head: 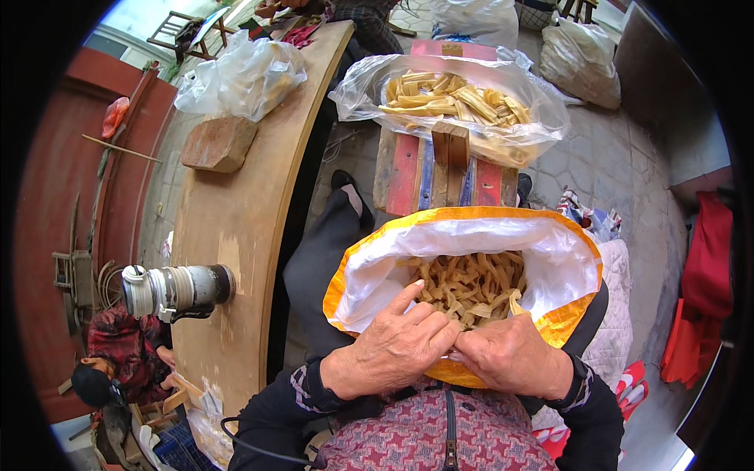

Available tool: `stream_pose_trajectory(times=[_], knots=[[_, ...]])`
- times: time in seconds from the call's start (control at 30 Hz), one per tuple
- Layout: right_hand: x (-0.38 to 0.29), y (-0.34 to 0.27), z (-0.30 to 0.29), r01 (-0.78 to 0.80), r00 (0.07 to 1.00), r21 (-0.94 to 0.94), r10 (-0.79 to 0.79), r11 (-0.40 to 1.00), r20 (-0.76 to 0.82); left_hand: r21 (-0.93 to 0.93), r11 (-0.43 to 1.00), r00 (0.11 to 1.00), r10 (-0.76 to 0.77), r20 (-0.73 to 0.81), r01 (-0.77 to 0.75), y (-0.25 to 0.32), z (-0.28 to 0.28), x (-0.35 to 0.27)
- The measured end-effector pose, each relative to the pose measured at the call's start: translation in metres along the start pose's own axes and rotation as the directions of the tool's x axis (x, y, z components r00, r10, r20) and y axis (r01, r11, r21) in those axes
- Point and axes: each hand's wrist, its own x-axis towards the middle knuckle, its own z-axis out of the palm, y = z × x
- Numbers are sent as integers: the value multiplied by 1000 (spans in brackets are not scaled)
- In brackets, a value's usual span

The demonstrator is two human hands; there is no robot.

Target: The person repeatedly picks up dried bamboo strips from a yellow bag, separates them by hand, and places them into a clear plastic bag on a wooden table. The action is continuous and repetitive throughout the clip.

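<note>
An orange woven sack (337, 294) with a white plastic lining (556, 259) lies on my lap, its mouth wide. Inside is a heap of dried, curled brown strips (471, 282) that look like plant husk. My left hand (394, 341) is over the sack's near rim, index finger raised and the other fingers curled towards my right. Its fingertips are hidden, so what it grips cannot be told. My right hand (512, 356) is closed, thumb side against the left fingers. One pale strip (516, 303) sticks up from its fist.
Ahead, a wooden bench (406, 171) bears a clear plastic bag (365, 88) of flat yellowish strips (471, 100). On the left, a long wooden table (235, 235) holds a brick (218, 144), a metal flask (182, 288) and a white bag (247, 76). Another person (123, 347) is at lower left.
</note>
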Motion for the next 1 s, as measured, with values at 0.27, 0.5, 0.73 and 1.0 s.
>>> stream_pose_trajectory(times=[0.27,0.5,0.73,1.0], knots=[[-15,12,-22,-73,986,165,47,983,159,-25,999,999,23,-42,-24,-12,-3,-12],[52,75,-42,-193,933,-143,136,971,-334,-15,988,925,-150,-349,154,-83,-31,51],[95,135,-31,-401,888,-173,336,900,-314,-187,915,854,-401,-332,357,-145,-12,95],[37,101,-25,-228,900,-74,181,971,-396,-239,944,905,-296,-307,228,-84,-32,27]])
